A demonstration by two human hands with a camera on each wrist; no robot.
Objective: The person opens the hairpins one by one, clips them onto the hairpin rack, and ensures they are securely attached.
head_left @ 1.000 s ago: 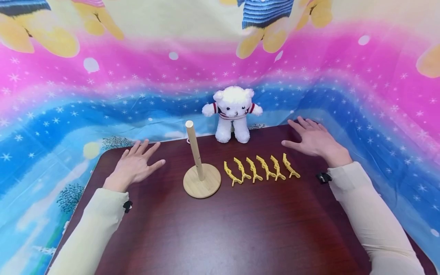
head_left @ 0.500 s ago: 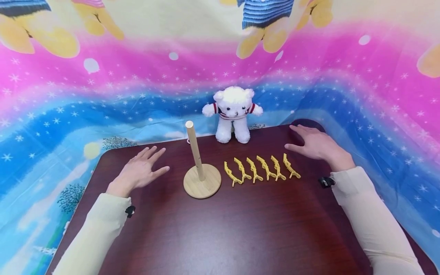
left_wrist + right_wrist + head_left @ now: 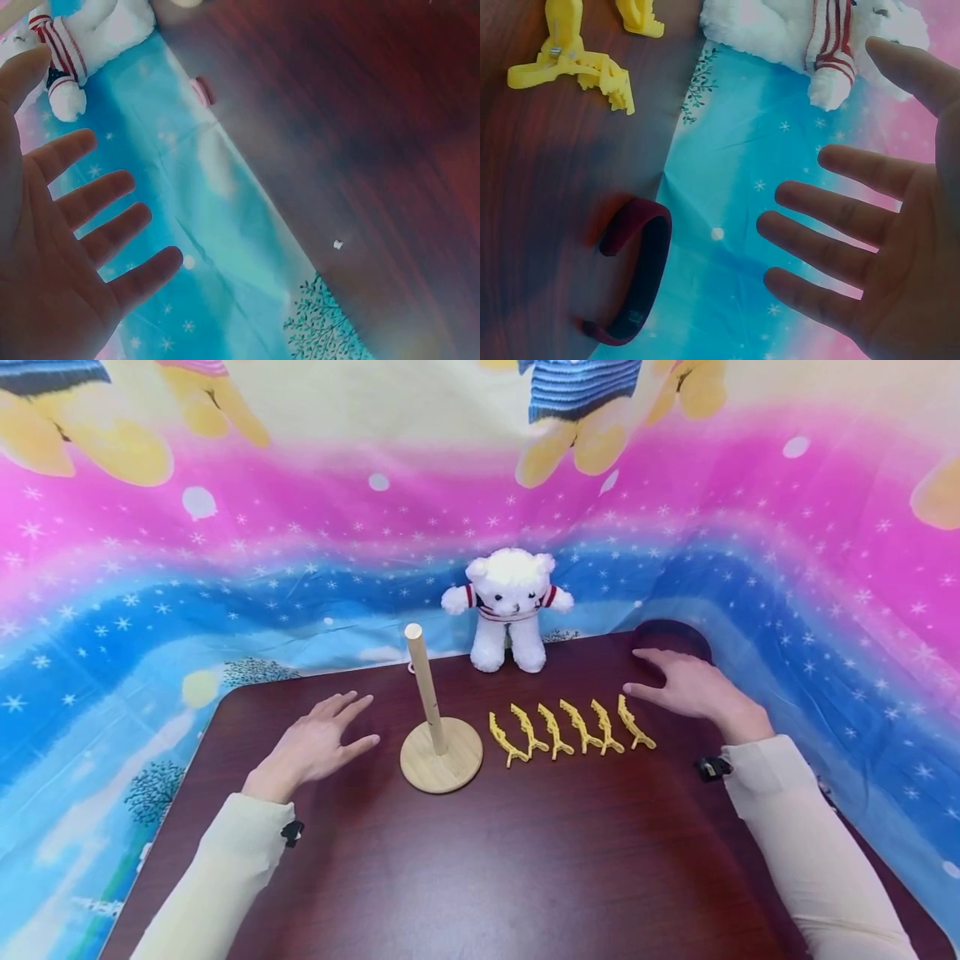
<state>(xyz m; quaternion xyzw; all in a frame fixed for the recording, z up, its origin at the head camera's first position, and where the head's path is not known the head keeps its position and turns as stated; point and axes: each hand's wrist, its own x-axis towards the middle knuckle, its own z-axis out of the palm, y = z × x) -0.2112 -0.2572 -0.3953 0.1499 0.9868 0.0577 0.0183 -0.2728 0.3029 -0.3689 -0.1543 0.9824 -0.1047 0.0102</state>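
Note:
My left hand hovers left of the wooden stand, an upright dowel on a round base, and holds nothing. Its fingers are spread in the left wrist view. Over the right part of the table my right hand is likewise empty, fingers extended. Near its thumb is the right end of a row of several yellow alligator hair clips. Behind that hand, at the back right corner, lies a dark red headband. The right wrist view shows its curved shape and two ends.
A white teddy bear in a striped top stands at the table's back edge. Behind the stand sits a small pink ring-like item. Patterned cloth encloses the dark wooden table at the back and sides.
Both hands have come back towards the person, the left also moving right towards the stand. The headband has come into fuller view behind the right hand. The objects on the table have stayed put.

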